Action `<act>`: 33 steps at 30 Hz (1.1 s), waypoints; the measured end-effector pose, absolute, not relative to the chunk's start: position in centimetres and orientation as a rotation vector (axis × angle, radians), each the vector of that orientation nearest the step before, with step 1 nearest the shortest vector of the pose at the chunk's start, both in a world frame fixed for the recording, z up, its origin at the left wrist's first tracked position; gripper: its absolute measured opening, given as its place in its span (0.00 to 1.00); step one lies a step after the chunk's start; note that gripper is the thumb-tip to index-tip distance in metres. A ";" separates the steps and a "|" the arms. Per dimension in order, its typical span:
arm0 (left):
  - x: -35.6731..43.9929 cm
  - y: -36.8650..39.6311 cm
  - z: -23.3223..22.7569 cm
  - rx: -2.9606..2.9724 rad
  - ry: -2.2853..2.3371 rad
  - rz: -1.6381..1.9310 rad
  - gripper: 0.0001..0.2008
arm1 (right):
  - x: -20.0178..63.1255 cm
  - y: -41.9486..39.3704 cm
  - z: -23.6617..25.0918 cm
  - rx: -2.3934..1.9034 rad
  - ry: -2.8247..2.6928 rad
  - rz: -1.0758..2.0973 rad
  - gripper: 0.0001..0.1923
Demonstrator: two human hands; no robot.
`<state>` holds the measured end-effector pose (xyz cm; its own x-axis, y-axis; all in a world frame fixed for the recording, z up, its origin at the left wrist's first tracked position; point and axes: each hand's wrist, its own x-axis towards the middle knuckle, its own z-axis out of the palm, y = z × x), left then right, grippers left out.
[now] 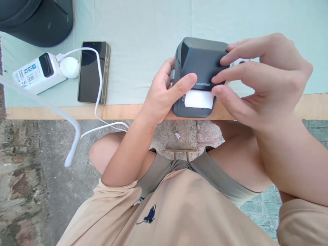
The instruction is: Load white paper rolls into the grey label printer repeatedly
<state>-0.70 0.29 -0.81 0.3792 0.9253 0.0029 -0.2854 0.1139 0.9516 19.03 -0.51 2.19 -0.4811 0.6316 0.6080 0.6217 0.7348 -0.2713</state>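
Printer: one dark grey label printer (198, 65) sits at the near edge of the worktop (143, 30), between the fingers of both hands.
Left hand (160, 94): fingers wrapped around the printer's left side, thumb lying across its top just above the label.
Right hand (258, 80): fingers curled, tips resting on the printer's right top; thumb touches the label's right edge.
Label: one white label (198, 99) sticks out of the slot, between the two thumbs.
Left of the fingers, well apart: one phone (92, 72), one white power bank (37, 72), one white cable (98, 89).

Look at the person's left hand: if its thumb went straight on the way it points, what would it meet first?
Probably the right hand's thumb tip, just past the white label on the grey printer; the left hand grips its side.
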 end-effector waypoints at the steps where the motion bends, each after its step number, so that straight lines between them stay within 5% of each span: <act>1: -0.6 0.3 -0.7 1.088 0.734 1.007 0.14 | 18.8 -0.7 2.1 -0.996 -2.207 -0.017 0.07; 13: -1.1 0.4 -0.9 1.066 0.657 0.999 0.16 | 17.8 -1.1 2.7 -1.351 -2.213 -0.033 0.15; 33: -0.7 0.6 -1.2 1.061 0.706 1.018 0.11 | 18.8 -1.3 2.0 -1.208 -2.271 -0.033 0.10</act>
